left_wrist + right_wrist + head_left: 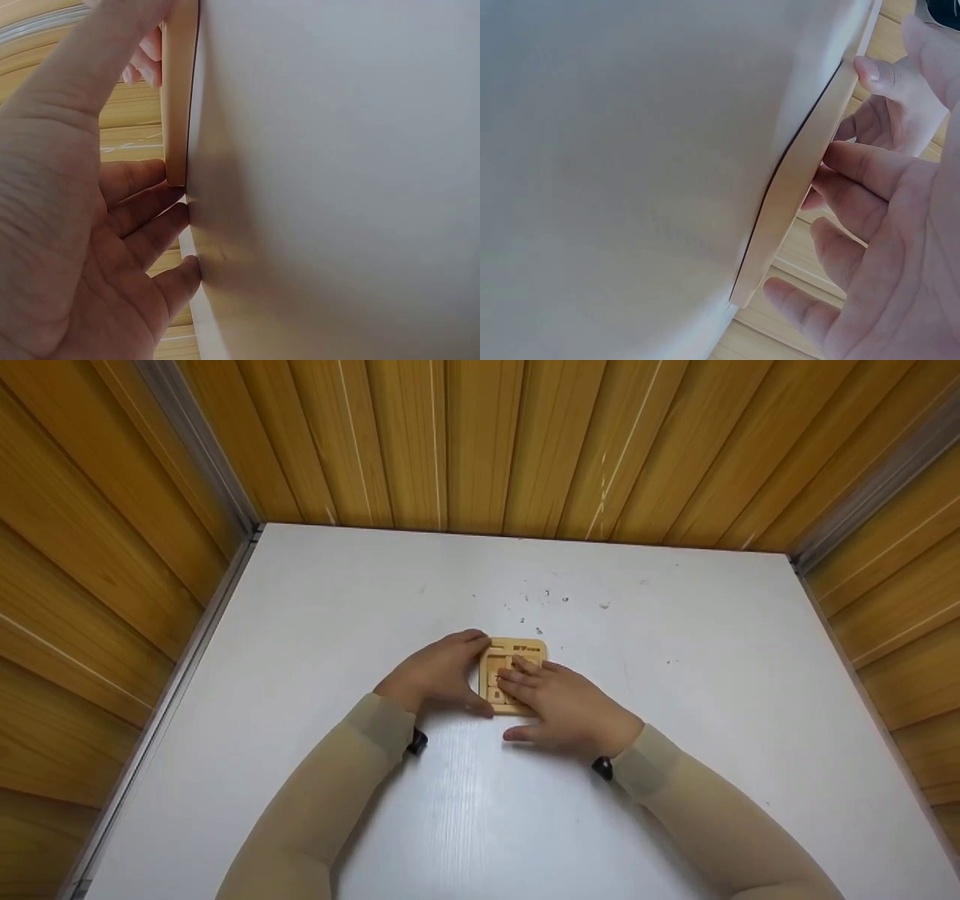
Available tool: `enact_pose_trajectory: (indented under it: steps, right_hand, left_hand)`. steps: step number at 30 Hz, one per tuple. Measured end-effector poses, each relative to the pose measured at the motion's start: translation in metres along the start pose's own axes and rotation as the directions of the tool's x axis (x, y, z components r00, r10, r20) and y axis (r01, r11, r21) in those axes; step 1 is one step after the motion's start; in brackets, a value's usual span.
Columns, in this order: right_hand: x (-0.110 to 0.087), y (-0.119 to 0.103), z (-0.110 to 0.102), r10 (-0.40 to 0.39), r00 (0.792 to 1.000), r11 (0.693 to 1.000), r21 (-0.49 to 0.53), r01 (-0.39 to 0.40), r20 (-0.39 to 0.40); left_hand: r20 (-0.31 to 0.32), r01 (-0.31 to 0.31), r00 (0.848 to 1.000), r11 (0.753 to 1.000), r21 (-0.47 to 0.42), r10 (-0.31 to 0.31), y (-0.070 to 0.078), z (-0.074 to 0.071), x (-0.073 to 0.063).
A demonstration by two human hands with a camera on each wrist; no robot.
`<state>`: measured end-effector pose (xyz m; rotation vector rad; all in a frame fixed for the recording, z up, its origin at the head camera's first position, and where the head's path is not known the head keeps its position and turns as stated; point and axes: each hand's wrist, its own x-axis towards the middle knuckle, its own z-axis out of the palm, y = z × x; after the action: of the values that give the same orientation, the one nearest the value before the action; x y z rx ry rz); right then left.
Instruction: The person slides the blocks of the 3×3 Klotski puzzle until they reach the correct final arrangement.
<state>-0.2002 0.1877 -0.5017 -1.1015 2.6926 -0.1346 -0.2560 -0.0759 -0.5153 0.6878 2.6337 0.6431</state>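
Wooden number puzzle (517, 643) lies flat on the white surface (337, 585), between the two hands. Left hand (442, 667) clamped on the puzzle's left side, thumb at the near left corner, fingers at the far left one. Right hand (570, 705) loosely spread, thumb well apart from the fingers, which reach across the tiles (496, 695); grips nothing. One tile reads 8, near left; several others hidden under the fingers. Handling, by judgement: light, stiff, not fragile; smooth wood, so probably apt to skid if pushed without bracing. Best held by opposite corners or edges, clear of the tiles. Tiles look close-set, offering little to pinch; flat fingertips from above, light pressure, should suit.
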Motion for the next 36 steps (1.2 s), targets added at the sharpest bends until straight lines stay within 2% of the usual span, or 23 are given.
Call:
enact_pose_trajectory:
  steps: [9, 14, 18, 25, 36]
  right_hand:
    - [-0.002, 0.011, -0.004, 0.026, 1.000, 0.999, 0.019, -0.026, 0.003]
    - [-0.001, 0.024, -0.011, 0.063, 0.998, 0.998, 0.030, -0.062, -0.027]
    - [0.000, 0.030, -0.012, 0.087, 0.996, 0.996, 0.020, -0.087, -0.011]
    - [0.000, 0.029, -0.009, 0.106, 0.994, 0.993, 0.044, -0.106, -0.002]
    - [0.004, 0.028, -0.007, 0.084, 0.995, 0.996, -0.010, -0.084, -0.048]
  left_hand:
    - [-0.005, -0.019, 1.000, 1.000, -0.002, 0.019, -0.002, 0.002, 0.001]
    - [-0.009, -0.005, 1.000, 1.000, -0.005, 0.005, -0.001, 0.001, 0.000]
    - [-0.005, 0.002, 1.000, 1.000, -0.006, -0.002, -0.001, 0.000, -0.001]
    - [0.000, -0.007, 1.000, 1.000, -0.010, 0.007, -0.001, 0.001, -0.001]
    - [0.011, 0.003, 1.000, 1.000, -0.002, -0.003, 0.000, 0.001, 0.000]
